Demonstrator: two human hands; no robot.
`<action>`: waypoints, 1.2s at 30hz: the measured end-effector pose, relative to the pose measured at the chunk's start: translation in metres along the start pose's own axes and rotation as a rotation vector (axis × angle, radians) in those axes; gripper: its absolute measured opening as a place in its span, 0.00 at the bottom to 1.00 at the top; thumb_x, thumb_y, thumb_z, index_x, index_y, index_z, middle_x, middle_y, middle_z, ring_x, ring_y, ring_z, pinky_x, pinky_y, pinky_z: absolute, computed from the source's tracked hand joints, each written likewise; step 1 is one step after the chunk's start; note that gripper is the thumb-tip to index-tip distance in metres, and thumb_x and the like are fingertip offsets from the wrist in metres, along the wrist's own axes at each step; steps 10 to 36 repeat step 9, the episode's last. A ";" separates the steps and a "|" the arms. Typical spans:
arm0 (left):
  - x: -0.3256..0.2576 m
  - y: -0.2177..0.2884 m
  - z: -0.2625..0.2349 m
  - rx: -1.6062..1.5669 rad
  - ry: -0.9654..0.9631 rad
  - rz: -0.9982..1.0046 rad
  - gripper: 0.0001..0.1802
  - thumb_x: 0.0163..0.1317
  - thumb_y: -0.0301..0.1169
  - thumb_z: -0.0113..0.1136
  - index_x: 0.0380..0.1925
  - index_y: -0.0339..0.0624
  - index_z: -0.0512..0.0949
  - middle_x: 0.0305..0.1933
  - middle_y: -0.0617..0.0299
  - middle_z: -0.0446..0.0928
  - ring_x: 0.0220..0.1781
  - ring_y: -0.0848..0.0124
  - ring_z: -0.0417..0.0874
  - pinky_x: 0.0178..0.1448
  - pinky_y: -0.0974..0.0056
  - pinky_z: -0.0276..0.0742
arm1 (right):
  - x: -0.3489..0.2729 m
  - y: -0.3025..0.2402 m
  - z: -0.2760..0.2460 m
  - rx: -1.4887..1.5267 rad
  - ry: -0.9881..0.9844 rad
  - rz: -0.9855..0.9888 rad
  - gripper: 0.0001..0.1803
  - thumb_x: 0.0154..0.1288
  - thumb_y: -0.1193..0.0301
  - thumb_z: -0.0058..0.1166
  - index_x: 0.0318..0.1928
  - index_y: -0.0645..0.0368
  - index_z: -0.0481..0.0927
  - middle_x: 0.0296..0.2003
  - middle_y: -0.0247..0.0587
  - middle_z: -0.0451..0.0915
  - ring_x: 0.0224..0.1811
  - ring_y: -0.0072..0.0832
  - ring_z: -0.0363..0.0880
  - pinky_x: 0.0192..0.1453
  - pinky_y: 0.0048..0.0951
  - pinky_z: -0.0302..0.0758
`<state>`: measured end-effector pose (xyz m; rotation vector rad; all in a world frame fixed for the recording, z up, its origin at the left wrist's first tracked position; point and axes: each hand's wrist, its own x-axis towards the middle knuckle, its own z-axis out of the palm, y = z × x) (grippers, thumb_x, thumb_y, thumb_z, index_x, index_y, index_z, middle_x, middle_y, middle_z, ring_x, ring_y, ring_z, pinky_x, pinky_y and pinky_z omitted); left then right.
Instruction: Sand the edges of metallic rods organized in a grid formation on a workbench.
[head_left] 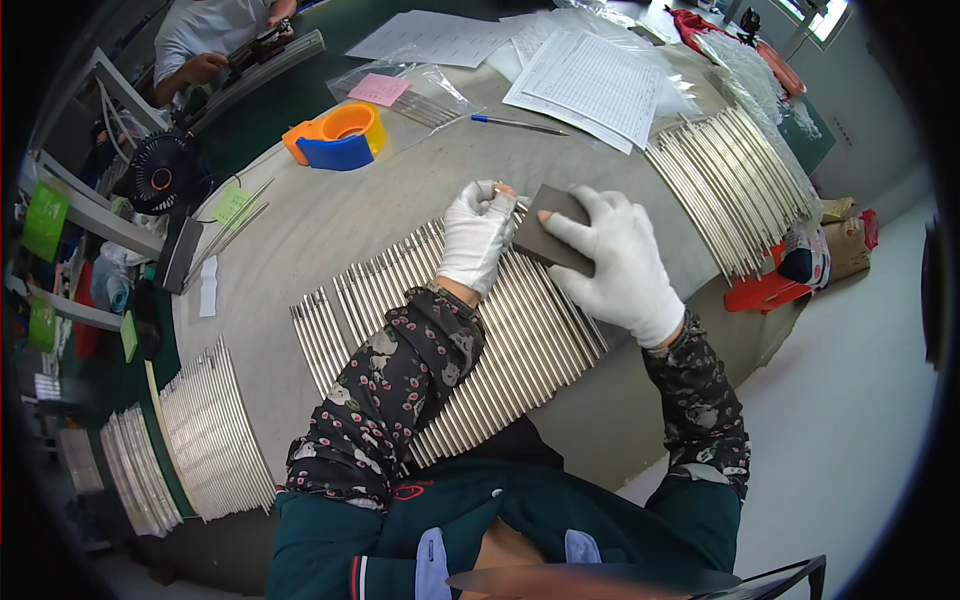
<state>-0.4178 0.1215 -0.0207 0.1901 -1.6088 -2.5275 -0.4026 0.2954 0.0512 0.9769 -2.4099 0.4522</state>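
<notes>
Both my hands wear white gloves with some bare fingertips. My left hand [476,235] is closed in a pinch at the far ends of a row of thin silvery metal rods [510,350]; a rod end seems to show at its fingertips, mostly hidden. My right hand [622,262] grips a dark grey-brown rectangular block [550,225], like a sanding block, with the thumb and fingers around it. The block is close beside my left fingers, over the far ends of the rods. My left forearm crosses over part of the row.
More rods lie in bundles at the right [735,190] and lower left [215,430]. Farther back are an orange-and-blue tape dispenser [340,138], a pen [520,125], paper sheets [590,85] and plastic bags. A small black fan [162,172] stands left. Another person [215,45] works at the far left.
</notes>
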 end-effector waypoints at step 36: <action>0.000 0.003 -0.006 0.058 -0.055 -0.048 0.12 0.65 0.33 0.58 0.43 0.37 0.72 0.32 0.61 0.78 0.26 0.79 0.75 0.34 0.78 0.71 | 0.006 0.008 0.007 -0.160 -0.063 0.153 0.27 0.43 0.62 0.63 0.49 0.51 0.81 0.48 0.49 0.74 0.47 0.41 0.74 0.46 0.41 0.69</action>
